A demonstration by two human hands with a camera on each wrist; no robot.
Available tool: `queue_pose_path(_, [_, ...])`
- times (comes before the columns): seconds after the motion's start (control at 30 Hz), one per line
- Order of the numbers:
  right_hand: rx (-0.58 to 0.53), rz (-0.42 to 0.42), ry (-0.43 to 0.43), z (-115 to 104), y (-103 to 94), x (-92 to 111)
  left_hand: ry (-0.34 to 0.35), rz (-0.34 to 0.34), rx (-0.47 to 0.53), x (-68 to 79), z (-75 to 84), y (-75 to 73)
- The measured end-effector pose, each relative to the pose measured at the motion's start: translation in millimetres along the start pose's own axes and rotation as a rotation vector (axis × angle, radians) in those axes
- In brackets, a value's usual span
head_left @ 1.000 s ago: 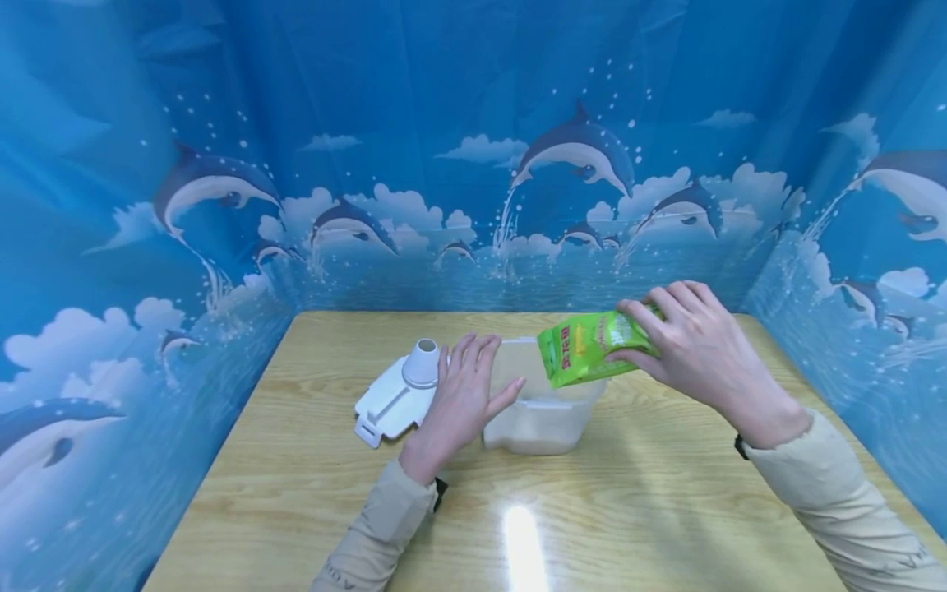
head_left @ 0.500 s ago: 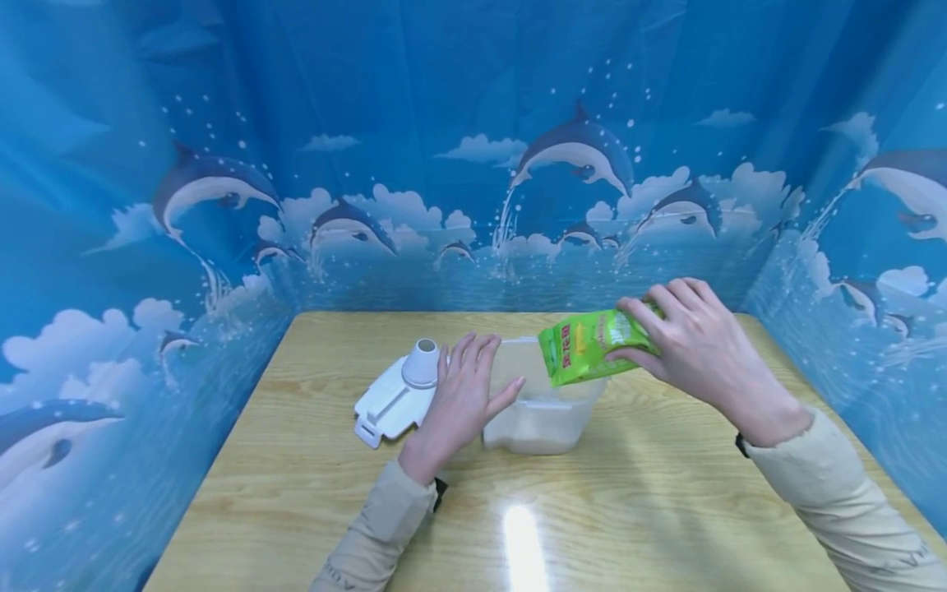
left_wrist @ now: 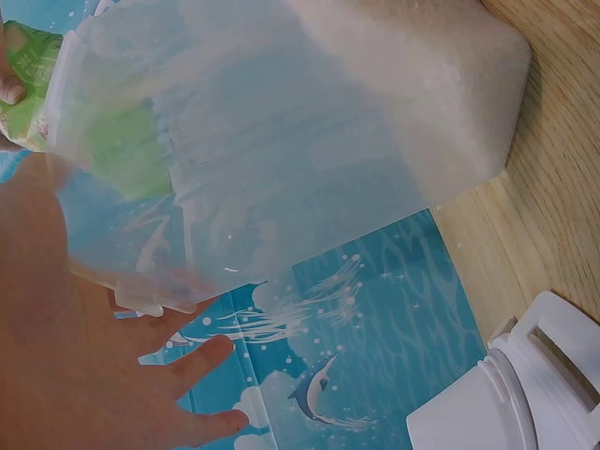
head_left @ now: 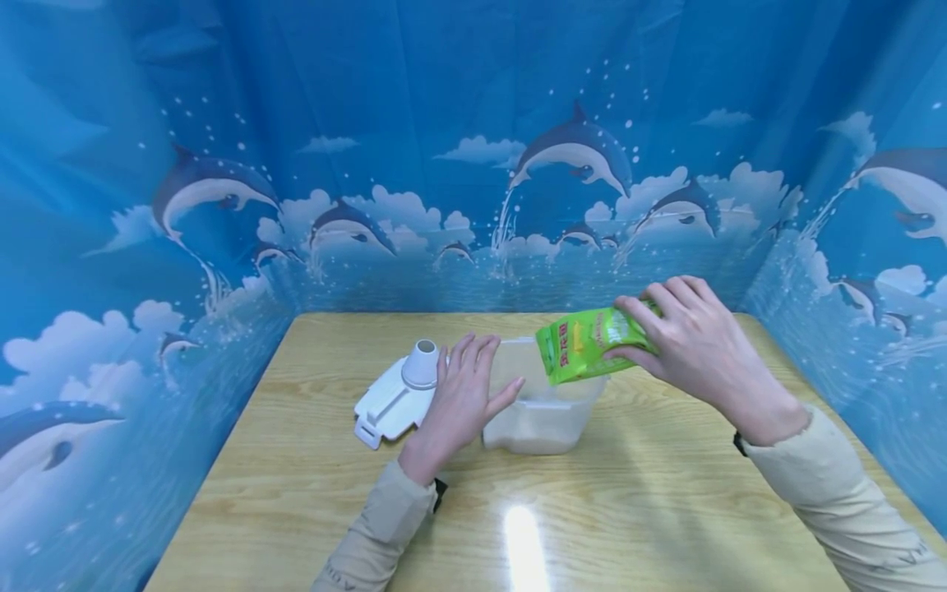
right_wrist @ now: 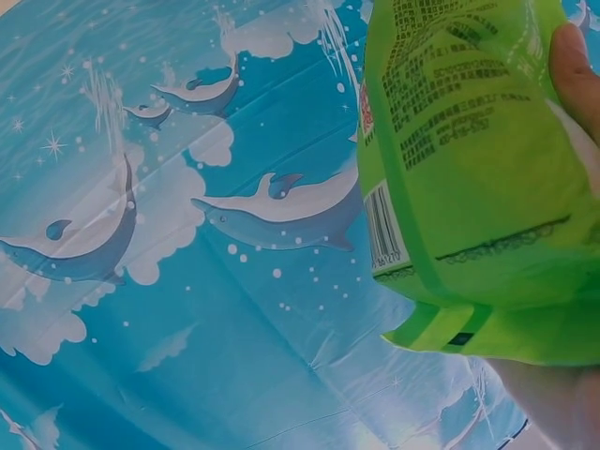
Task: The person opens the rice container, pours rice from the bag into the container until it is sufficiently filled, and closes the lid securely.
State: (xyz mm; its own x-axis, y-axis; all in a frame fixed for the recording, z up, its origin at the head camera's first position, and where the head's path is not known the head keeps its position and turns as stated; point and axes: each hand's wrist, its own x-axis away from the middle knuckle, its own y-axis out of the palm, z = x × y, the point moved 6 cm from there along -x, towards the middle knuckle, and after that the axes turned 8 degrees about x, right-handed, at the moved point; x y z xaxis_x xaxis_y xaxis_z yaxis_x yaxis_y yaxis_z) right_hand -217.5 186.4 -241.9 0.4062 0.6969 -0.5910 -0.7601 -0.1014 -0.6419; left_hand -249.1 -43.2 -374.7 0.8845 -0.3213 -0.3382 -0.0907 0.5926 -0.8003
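My right hand [head_left: 691,353] grips a green printed bag [head_left: 584,345] by its right end. The bag leans down to the left, its lower end over the opening of a translucent plastic container [head_left: 536,432]. Pale contents [left_wrist: 441,84] lie in the bottom of that container in the left wrist view. My left hand [head_left: 462,399] rests against the container's left side near the rim, fingers spread and straight. In the right wrist view the bag's printed back [right_wrist: 469,206] and part of the holding hand show. The bag's mouth is hard to make out.
Left of the container, partly behind my left hand, a white lid [head_left: 388,403] with a cone-shaped spout [head_left: 422,366] lies on the wooden table [head_left: 296,493]. A blue dolphin-print curtain [head_left: 414,123] encloses the table's back and sides.
The right hand and the held end of the bag have risen very slightly. My left hand, the container and the lid stay in place.
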Motion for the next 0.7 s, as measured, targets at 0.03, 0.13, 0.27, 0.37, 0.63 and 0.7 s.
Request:
queue_pose_path(0.03, [0.001, -0.001, 0.0, -0.1, -0.1, -0.3, 0.0, 0.0, 0.001, 0.0, -0.1, 0.1])
queue_pose_path(0.13, [0.001, -0.002, -0.001, -0.4, -0.5, -1.3, 0.0, 0.0, 0.004, 0.4, 0.0, 0.1])
queue_pose_path(0.27, [0.002, -0.001, -0.001, -0.6, -1.4, -2.5, -0.003, -0.002, 0.006, 0.7, -0.2, 0.1])
queue_pose_path(0.37, [0.003, -0.002, -0.004, -0.9, -2.0, -3.4, -0.002, -0.002, 0.001, 0.5, -0.4, 0.2])
queue_pose_path(0.63, [-0.012, -0.014, -0.008, -2.3, -1.7, -4.8, 0.0, -0.006, -0.011, 0.5, -0.1, 0.2])
queue_pose_path(0.7, [-0.011, -0.012, -0.01, -3.1, -1.5, -5.5, -0.004, -0.009, -0.008, 0.7, -0.2, 0.3])
